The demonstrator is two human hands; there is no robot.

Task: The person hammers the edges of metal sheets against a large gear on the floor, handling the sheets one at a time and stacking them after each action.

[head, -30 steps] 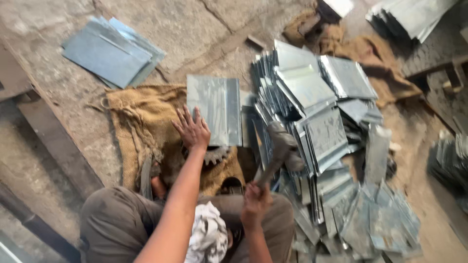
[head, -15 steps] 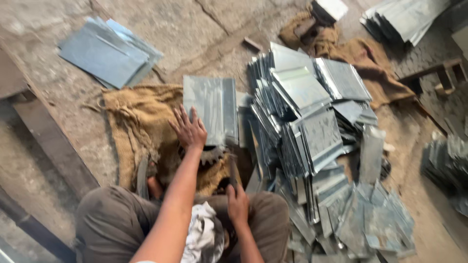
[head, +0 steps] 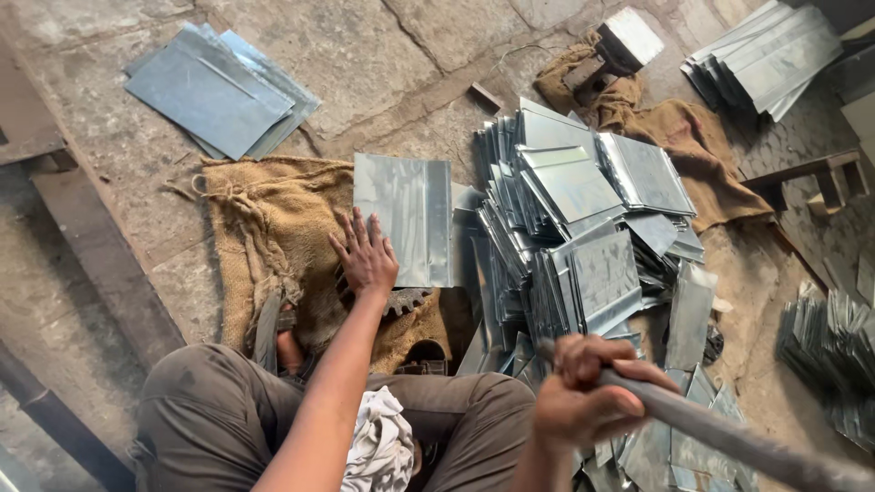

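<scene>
**Left hand on a sheet, right hand around a metal rod**

A person is sitting on the stone floor [head: 437, 46], seen from above. The left hand [head: 367, 257] is lying flat, fingers spread wide, gripping nothing — it is pressing on the lower left edge of a folded metal sheet [head: 406, 214] that is resting partly on a burlap sack [head: 264, 228]. Just below the palm, a toothed gear wheel [head: 408, 299] is poking out from under the hand and the sheet.

The right hand [head: 588, 401] is raised close to the camera, its grip closed around a grey metal rod [head: 729, 437] that is running down toward the lower right corner. What sits at the rod's ends cannot be told.

Just to the right of the pressed sheet, a big jumbled pile of folded sheets [head: 574, 237] is standing and leaning — some on edge, some flat. A neat stack of flat sheets [head: 214, 87] is lying well apart at the upper left. Another stack [head: 770, 59] is lying at the upper right, beside a second burlap cloth [head: 684, 146]. A white rag [head: 378, 446] is sitting in the person's lap, between the knees.
</scene>
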